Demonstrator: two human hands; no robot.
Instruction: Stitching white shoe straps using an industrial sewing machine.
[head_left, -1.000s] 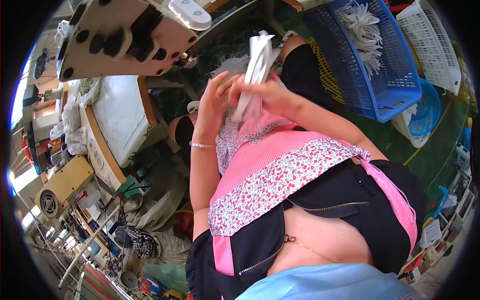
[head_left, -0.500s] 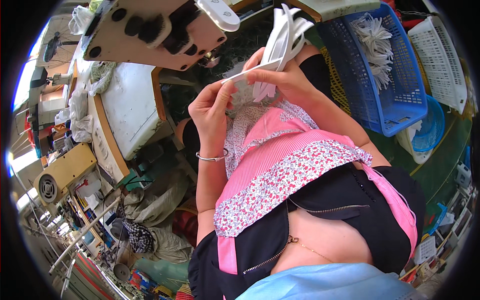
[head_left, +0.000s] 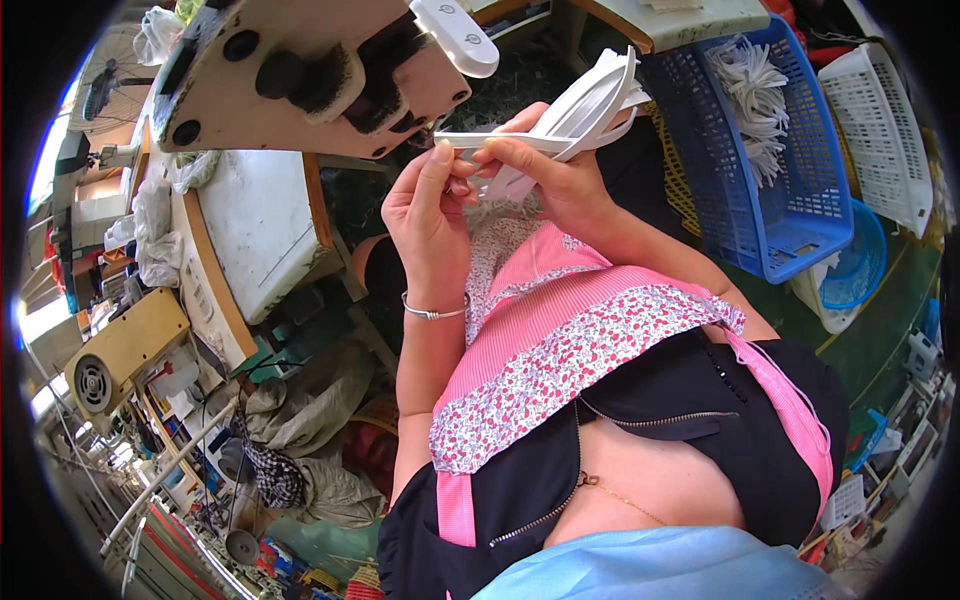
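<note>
A bundle of narrow white strips (head_left: 588,108) rests in my right hand (head_left: 560,170), which is closed around its lower part. The strips fan out and curl past my fingers toward the upper right. From the bundle one strip stretches left to my left hand (head_left: 432,190). My left thumb and forefinger pinch that strip's end, and the other left fingers are curled. A piece of pale pinkish material (head_left: 508,186) shows below the bundle, between my hands. Both hands are above my lap, over the pink striped and flowered apron (head_left: 560,265).
A sewing machine head (head_left: 320,75) hangs close at the upper left, beside a white worktable (head_left: 255,215). To the right stand a blue basket (head_left: 805,235) with more white strips (head_left: 750,90), a white basket (head_left: 880,150) and a blue bucket (head_left: 855,262).
The strip bundle has tilted to the right and swung lower. My left hand has shifted slightly right, still pinching a strip end. The view has moved a little.
</note>
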